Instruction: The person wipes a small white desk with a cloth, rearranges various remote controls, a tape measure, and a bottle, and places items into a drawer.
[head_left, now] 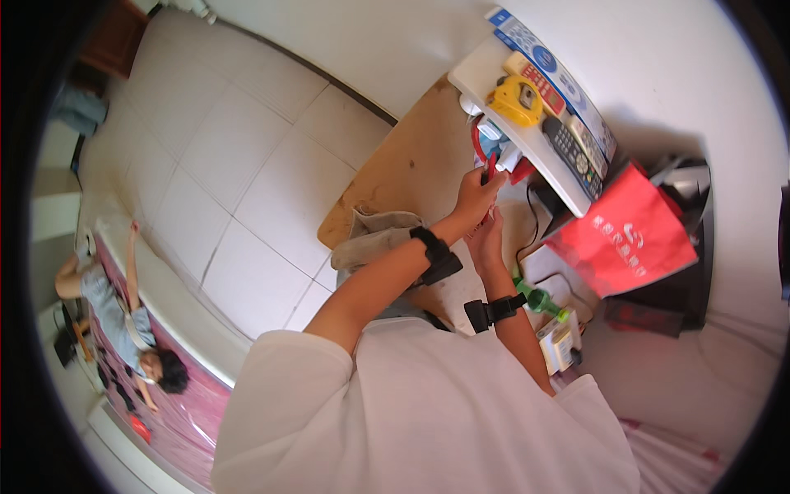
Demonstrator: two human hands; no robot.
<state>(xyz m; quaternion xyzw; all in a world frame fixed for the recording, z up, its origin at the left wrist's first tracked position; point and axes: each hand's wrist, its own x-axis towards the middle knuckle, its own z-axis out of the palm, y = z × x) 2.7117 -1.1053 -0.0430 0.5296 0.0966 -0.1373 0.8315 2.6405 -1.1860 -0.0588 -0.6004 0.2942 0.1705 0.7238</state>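
My left hand [476,200] reaches over the wooden table, just below the front edge of the white shelf [568,177]. Its fingers are closed around a slim red and dark thing [491,167], whose kind is too small to tell. Close beneath it, my right hand [487,239] has its fingers curled; what they hold, if anything, is hidden. Beyond my left hand, under the shelf, are a white and pale blue packet [489,129] and a white piece [508,156] beside red material. Each wrist wears a black strap with a small block.
On the shelf lie a yellow tape measure [516,100], a black remote control [572,155] and other remotes. A red bag [625,235] stands right, near a green bottle [539,300]. Beige cloth [374,235] hangs at the table edge [329,226]. Another person [123,317] lies at far left.
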